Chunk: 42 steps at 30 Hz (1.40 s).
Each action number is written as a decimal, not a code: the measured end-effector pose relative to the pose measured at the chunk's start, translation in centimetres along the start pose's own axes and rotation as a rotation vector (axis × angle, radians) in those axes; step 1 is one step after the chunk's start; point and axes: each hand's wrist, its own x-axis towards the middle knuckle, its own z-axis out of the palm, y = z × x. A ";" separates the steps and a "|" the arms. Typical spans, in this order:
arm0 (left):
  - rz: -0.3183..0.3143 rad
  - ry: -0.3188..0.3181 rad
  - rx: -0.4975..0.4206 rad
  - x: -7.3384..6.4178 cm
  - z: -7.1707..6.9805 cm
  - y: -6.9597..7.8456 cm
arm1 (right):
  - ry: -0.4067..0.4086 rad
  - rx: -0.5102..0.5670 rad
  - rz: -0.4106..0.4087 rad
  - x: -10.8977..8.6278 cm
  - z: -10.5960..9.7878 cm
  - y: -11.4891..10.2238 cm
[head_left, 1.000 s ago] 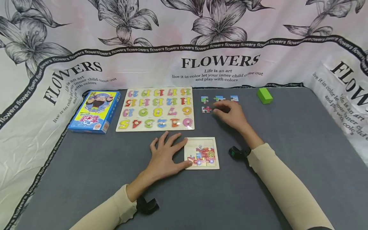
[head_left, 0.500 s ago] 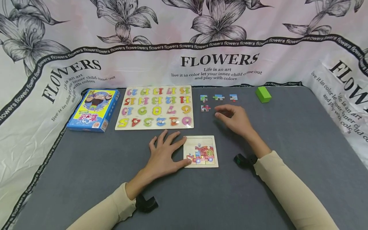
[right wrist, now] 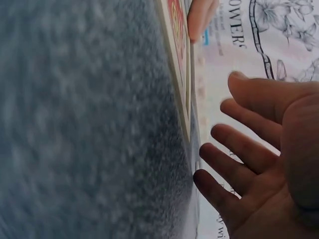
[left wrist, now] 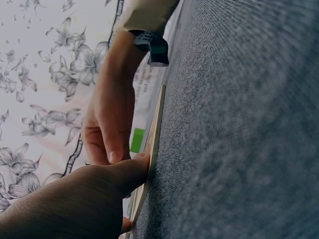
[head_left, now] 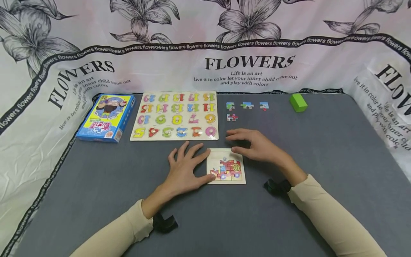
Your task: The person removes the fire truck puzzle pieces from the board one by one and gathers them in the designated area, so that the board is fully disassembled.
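A small wooden puzzle tray (head_left: pixel 226 152) lies on the grey table in the head view. Its lower part has several joined jigsaw pieces (head_left: pixel 229 169) with a red vehicle picture. My left hand (head_left: pixel 184 173) is spread at the tray's left side, thumb on the lower left corner and index fingertip at the upper left corner. Over the tray's upper right corner hovers my right hand (head_left: pixel 257 145), fingers loosely bent and apart. The right wrist view shows nothing between the fingers of that right hand (right wrist: pixel 249 159). Several loose jigsaw pieces (head_left: pixel 247 105) lie beyond it.
A wooden number board (head_left: pixel 174 113) lies behind my left hand, with a blue and yellow box (head_left: pixel 106 117) to its left. A green block (head_left: pixel 298 102) stands at the back right. Flower-printed cloth (head_left: pixel 173 67) rises behind the table.
My right hand has drawn back from the loose pieces toward the tray's upper right corner. The left hand stays at the tray. The loose pieces have not moved on the table.
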 end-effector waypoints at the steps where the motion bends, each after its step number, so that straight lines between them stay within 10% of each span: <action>1: 0.002 0.001 0.001 0.0 0.0 0.0 | -0.016 -0.004 -0.011 -0.1 0.0 -0.1; 42: -0.009 -0.003 0.027 0.2 0.1 0.0 | -0.191 -0.075 -0.072 -0.9 1.2 -1.6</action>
